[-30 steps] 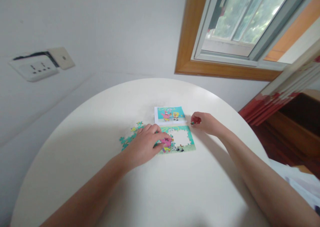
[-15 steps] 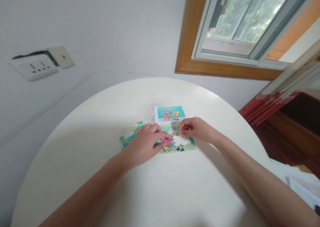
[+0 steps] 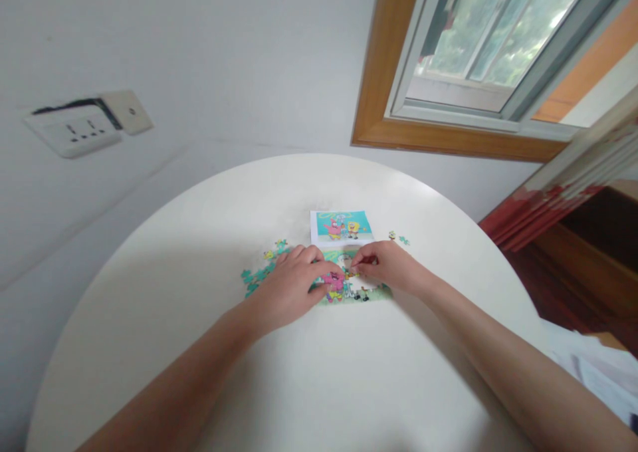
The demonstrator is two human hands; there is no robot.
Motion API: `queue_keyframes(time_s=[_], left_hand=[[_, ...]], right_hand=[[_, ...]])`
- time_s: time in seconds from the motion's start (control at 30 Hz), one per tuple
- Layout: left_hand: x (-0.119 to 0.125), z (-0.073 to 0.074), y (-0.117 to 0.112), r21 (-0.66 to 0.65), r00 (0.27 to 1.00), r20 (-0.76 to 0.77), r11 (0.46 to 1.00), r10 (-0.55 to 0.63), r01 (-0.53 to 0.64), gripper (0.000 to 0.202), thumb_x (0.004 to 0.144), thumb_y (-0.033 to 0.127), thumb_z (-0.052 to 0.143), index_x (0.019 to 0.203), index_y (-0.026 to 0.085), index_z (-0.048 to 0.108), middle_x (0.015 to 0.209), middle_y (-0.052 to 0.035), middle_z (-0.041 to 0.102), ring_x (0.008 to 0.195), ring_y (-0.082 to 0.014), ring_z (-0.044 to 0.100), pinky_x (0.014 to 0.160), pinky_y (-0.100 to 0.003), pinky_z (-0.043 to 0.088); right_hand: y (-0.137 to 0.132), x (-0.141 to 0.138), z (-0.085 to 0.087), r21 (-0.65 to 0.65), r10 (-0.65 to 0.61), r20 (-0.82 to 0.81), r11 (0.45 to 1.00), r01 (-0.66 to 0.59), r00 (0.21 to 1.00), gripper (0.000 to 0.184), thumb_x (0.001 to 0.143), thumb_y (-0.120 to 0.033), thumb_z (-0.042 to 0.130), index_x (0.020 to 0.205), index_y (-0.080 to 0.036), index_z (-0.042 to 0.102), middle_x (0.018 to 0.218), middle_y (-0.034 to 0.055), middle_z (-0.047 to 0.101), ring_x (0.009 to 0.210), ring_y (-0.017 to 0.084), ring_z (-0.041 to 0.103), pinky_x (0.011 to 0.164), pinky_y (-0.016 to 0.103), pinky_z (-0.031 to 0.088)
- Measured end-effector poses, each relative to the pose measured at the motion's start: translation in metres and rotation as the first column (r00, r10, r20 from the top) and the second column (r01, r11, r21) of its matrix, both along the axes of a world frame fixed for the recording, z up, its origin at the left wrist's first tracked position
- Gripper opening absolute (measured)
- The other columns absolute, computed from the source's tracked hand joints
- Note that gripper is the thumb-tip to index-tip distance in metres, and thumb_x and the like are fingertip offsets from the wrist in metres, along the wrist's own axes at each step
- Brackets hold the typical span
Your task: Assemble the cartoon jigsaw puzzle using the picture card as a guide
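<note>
A partly assembled cartoon jigsaw puzzle (image 3: pixel 335 291) lies on the white table, with a bare white gap right of its middle. My left hand (image 3: pixel 302 279) rests over the puzzle's left side, fingers spread and lying flat. At the gap's upper left edge, my right hand (image 3: pixel 386 264) pinches a small puzzle piece (image 3: pixel 354 270), mostly hidden by the fingertips. Loose teal puzzle pieces (image 3: pixel 255 278) are heaped beside my left hand, partly under it. Just behind the puzzle sits a reference picture card (image 3: pixel 343 226) showing a pink starfish and a yellow sponge character.
Two loose pieces (image 3: pixel 403 240) lie beyond my right hand. The round white table (image 3: pixel 319 385) meets a wall with a socket (image 3: pixel 82 131) on the left. A wood-framed window (image 3: pixel 458 136) is at upper right, a red and white curtain (image 3: pixel 518 206) below it.
My right hand has moved slightly down and left with the pinched piece, uncovering loose pieces behind it. My left hand stays in place on the puzzle. The view has shifted slightly.
</note>
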State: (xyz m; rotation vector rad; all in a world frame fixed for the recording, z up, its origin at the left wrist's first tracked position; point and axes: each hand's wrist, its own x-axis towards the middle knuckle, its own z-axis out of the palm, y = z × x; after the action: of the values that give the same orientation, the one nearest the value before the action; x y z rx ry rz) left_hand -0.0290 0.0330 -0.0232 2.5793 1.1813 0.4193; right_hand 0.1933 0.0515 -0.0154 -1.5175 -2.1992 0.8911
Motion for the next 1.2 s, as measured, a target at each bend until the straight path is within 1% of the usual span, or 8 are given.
queue_keyframes(time_s=[0.23,0.37,0.47,0.73,0.83,0.93,1.07,1.2], left_hand=[[0.000,0.000,0.001,-0.003,1.000,0.000,1.000,0.001,-0.001,0.023,0.088,0.031,0.052,0.108,0.032,0.064,0.098,-0.0031,0.054,0.099,-0.0211,0.046,0.086,-0.034,0.036],[0.000,-0.001,0.001,-0.015,1.000,0.007,1.000,-0.008,0.008,0.024,0.089,0.033,0.051,0.110,0.033,0.064,0.097,-0.0032,0.054,0.099,-0.0211,0.046,0.085,-0.033,0.036],[0.000,-0.001,0.001,-0.016,1.000,0.013,1.000,-0.010,0.011,0.024,0.089,0.035,0.050,0.110,0.034,0.064,0.097,-0.0031,0.054,0.099,-0.0213,0.046,0.086,-0.034,0.036],[0.000,0.001,0.001,-0.021,1.000,0.008,1.000,0.000,0.001,0.024,0.089,0.034,0.051,0.109,0.033,0.064,0.097,-0.0033,0.054,0.099,-0.0214,0.047,0.086,-0.034,0.036],[0.000,0.000,0.001,-0.019,1.000,0.008,1.000,-0.006,0.006,0.024,0.089,0.034,0.051,0.109,0.033,0.064,0.097,-0.0033,0.054,0.099,-0.0213,0.046,0.086,-0.033,0.036],[0.000,0.000,0.001,-0.011,1.000,0.009,1.000,-0.005,0.005,0.025,0.088,0.033,0.051,0.110,0.033,0.064,0.097,-0.0034,0.054,0.099,-0.0212,0.046,0.086,-0.033,0.036],[0.000,0.000,0.001,-0.009,1.000,0.006,1.000,-0.007,0.007,0.024,0.088,0.032,0.052,0.109,0.033,0.064,0.098,-0.0034,0.054,0.099,-0.0211,0.047,0.087,-0.034,0.036],[0.000,0.001,0.000,-0.015,1.000,0.007,1.000,0.000,0.000,0.024,0.088,0.033,0.052,0.108,0.033,0.065,0.097,-0.0034,0.053,0.099,-0.0212,0.046,0.087,-0.034,0.036]], right_hand=[[0.000,0.000,0.000,0.013,0.009,0.007,1.000,-0.009,1.000,0.016,0.076,-0.020,0.058,0.081,-0.019,0.073,0.068,-0.0001,0.068,0.060,0.010,0.056,0.057,0.021,0.040],[0.001,0.003,0.005,0.006,0.005,0.010,1.000,-0.005,1.000,0.020,0.077,-0.020,0.057,0.088,-0.020,0.074,0.077,0.0011,0.071,0.066,0.012,0.058,0.063,0.023,0.043],[0.002,0.005,0.008,0.012,-0.014,-0.011,1.000,0.014,1.000,0.020,0.076,-0.017,0.055,0.085,-0.019,0.073,0.080,0.0016,0.071,0.069,0.013,0.060,0.066,0.023,0.043],[-0.001,0.001,0.010,-0.031,-0.002,-0.048,1.000,0.001,0.999,0.017,0.076,-0.016,0.054,0.082,-0.017,0.070,0.072,0.0002,0.067,0.064,0.011,0.057,0.060,0.020,0.041],[-0.002,-0.001,0.009,-0.044,-0.016,-0.048,0.999,0.014,0.999,0.020,0.076,-0.014,0.054,0.086,-0.016,0.071,0.073,0.0009,0.067,0.064,0.011,0.057,0.059,0.020,0.041],[-0.003,-0.001,0.007,-0.019,-0.007,-0.036,1.000,0.006,0.999,0.025,0.076,-0.014,0.054,0.093,-0.018,0.072,0.075,0.0014,0.068,0.065,0.011,0.058,0.060,0.020,0.042],[-0.002,0.000,0.004,0.025,0.007,-0.023,1.000,-0.007,1.000,0.026,0.077,-0.014,0.052,0.092,-0.020,0.073,0.081,0.0019,0.068,0.070,0.012,0.058,0.063,0.020,0.042],[-0.002,0.000,0.005,-0.013,0.014,-0.041,1.000,-0.015,0.999,0.024,0.076,-0.012,0.051,0.089,-0.019,0.071,0.072,0.0003,0.065,0.063,0.011,0.056,0.057,0.019,0.040]])
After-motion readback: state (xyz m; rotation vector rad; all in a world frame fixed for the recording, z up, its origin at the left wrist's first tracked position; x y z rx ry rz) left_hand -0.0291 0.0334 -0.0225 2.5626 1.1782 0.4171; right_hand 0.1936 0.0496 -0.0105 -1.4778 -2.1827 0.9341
